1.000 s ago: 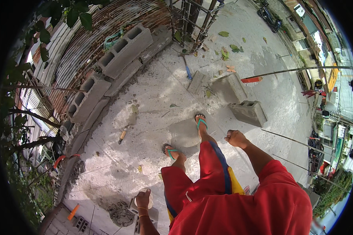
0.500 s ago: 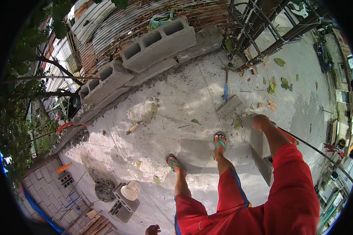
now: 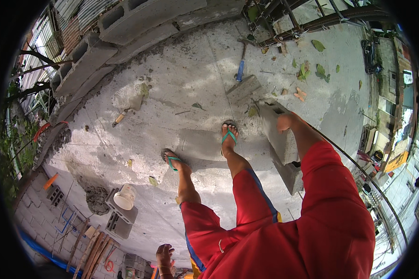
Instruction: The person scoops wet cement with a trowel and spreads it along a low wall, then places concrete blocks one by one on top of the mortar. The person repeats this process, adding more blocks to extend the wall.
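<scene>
My right hand [image 3: 286, 122] is closed on the upper edge of a grey hollow concrete block [image 3: 271, 124]. Its fingertips are partly hidden. Another hollow block [image 3: 285, 171] sits just below it, on my right side. Down by my left thigh hangs my left hand [image 3: 165, 255], its fingers loosely bent and apart, with nothing seen in them. A claw hammer [image 3: 240, 65] with a blue handle lies on the concrete beyond my feet, close to a flat grey slab piece [image 3: 245, 90]. Farther left rests a pointed trowel [image 3: 128, 109] with a wooden handle.
A low wall of hollow blocks [image 3: 149, 21] runs along the far left. Steel rebar [image 3: 312, 29] stands at the far right. Mixed mortar [image 3: 97, 199], a white bucket [image 3: 125, 197] on blocks, and wooden planks [image 3: 95, 253] are at left. A dark rod [image 3: 358, 162] crosses at right.
The view has swung, so the floor and tools appear farther left and higher. My right hand stays at the block, whose hollow cells now show more. More of my left hand is visible.
</scene>
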{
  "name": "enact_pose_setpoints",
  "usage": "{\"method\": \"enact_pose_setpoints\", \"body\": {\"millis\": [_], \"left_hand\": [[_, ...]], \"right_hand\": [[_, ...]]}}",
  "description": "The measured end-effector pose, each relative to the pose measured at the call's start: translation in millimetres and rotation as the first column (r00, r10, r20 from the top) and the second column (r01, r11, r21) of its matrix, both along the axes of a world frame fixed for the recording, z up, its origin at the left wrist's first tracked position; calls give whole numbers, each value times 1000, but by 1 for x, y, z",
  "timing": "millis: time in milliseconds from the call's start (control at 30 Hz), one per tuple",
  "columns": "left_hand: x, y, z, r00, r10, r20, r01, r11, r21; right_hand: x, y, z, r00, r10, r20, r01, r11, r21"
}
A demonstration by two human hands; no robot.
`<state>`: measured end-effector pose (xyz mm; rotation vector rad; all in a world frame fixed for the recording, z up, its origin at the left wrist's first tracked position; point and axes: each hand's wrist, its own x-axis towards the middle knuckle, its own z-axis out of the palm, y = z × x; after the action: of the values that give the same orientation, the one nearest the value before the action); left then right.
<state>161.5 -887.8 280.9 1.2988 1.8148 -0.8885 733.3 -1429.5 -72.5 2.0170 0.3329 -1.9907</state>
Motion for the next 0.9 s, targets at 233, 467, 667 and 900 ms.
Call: {"method": "enact_pose_setpoints", "body": {"millis": [233, 467, 667, 900], "left_hand": [[-17, 3, -10, 997, 29, 66, -30, 1000, 5], [40, 28, -51, 889, -395, 231, 356, 915, 191], [228, 5, -119, 406, -501, 764, 342, 859, 381], [219, 26, -215, 673, 644, 363, -377, 721, -582]], "right_hand": [[-54, 42, 16, 999, 38, 35, -36, 999, -37], [-94, 98, 111, 948, 147, 282, -182, 978, 102], [-97, 224, 276, 925, 288, 248, -346, 909, 233], [-103, 420, 397, 896, 405, 182, -439, 870, 224]]}}
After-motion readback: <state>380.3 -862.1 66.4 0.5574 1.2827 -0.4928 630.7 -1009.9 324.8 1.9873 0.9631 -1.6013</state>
